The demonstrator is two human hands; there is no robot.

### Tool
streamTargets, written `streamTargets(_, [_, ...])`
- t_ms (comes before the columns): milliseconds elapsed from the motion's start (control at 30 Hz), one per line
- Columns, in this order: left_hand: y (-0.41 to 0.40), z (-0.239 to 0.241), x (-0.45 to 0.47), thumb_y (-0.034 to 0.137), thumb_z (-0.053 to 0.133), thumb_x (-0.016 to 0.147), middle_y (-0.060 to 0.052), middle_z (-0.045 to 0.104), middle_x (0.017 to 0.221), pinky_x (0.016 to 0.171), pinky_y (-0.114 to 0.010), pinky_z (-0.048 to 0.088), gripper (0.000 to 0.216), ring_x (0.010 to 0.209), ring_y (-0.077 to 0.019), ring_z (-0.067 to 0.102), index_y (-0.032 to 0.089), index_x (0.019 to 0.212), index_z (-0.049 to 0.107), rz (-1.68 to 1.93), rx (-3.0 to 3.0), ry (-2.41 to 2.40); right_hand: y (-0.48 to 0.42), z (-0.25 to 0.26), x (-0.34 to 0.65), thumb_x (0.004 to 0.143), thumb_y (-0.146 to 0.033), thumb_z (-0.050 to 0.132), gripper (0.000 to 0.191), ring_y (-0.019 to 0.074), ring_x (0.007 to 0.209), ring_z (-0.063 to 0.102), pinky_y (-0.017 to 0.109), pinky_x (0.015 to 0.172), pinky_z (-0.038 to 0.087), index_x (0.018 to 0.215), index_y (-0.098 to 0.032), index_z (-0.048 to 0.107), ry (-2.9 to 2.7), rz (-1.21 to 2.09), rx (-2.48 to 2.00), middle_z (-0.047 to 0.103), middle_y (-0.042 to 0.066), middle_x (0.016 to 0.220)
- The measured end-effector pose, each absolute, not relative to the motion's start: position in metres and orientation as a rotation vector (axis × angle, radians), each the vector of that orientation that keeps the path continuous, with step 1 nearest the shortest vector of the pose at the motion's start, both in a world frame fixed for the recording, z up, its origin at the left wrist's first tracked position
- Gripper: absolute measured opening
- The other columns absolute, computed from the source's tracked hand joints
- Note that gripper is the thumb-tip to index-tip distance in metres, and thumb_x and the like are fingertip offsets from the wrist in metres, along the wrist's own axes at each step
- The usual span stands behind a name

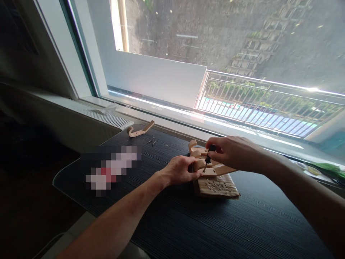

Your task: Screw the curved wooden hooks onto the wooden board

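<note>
My left hand [180, 170] is closed around the near end of a curved wooden hook piece [206, 169] and presses it down on a small cardboard pad [217, 187]. My right hand [229, 153] pinches a short black-handled screwdriver [208, 160], whose tip stands in the top of that wooden piece. A second curved wooden part [193, 146] lies just behind, partly hidden by my hands.
Another wooden hook [140, 130] lies at the far edge of the dark ribbed table [188, 219], with a few loose screws [151, 142] beside it. A blurred-out object [111, 169] lies at the left. A radiator [105, 117] and a big window sit behind.
</note>
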State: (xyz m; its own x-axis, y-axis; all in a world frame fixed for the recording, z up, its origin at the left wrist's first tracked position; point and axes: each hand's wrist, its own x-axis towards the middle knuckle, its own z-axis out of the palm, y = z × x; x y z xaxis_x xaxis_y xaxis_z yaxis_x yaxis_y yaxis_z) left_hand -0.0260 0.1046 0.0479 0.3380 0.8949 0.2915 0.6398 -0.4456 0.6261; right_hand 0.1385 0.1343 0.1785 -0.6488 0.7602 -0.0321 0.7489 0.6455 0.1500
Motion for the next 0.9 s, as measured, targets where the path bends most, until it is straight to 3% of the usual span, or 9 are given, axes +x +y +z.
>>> streamTargets(300, [0.106,0.048,-0.026,0.045,0.055,0.075,0.0,0.059,0.068,0.055,-0.022,0.034,0.029,0.059,-0.0124,0.052,0.019,0.085,0.062,0.854,2.24,1.356,0.137,0.167,0.149,0.084,-0.039,0.037,0.03,0.009,0.048,0.04,0.023,0.049,0.024,0.085,-0.021,0.062,2.852,0.0,1.293,0.055,-0.001,0.06])
streamTargets(533, [0.105,0.047,-0.025,0.045,0.055,0.075,0.001,0.058,0.066,0.055,-0.022,0.034,0.028,0.058,-0.0118,0.051,0.019,0.082,0.062,0.869,2.235,1.364,0.139,0.155,0.15,0.085,-0.043,0.033,0.038,0.0097,0.048,0.041,0.024,0.049,0.02,0.078,-0.019,0.061,2.767,0.196,1.52,0.056,0.002,0.061])
streamTargets(700, [0.106,0.046,-0.025,0.045,0.054,0.075,0.0,0.058,0.067,0.055,-0.022,0.034,0.029,0.059,-0.0121,0.051,0.018,0.08,0.061,0.857,2.233,1.375,0.139,0.162,0.148,0.083,-0.043,0.037,0.032,0.0097,0.049,0.041,0.024,0.05,0.019,0.083,-0.023,0.062,2.799,0.292,1.395,0.059,0.0,0.064])
streamTargets(900, [0.105,0.047,-0.025,0.044,0.054,0.076,0.001,0.059,0.068,0.056,-0.022,0.034,0.027,0.059,-0.0123,0.052,0.019,0.082,0.06,0.853,2.264,1.376,0.141,0.169,0.151,0.085,-0.037,0.038,0.027,0.0098,0.057,0.046,0.021,0.052,0.025,0.084,-0.023,0.061,2.928,0.077,1.143,0.06,0.0,0.069])
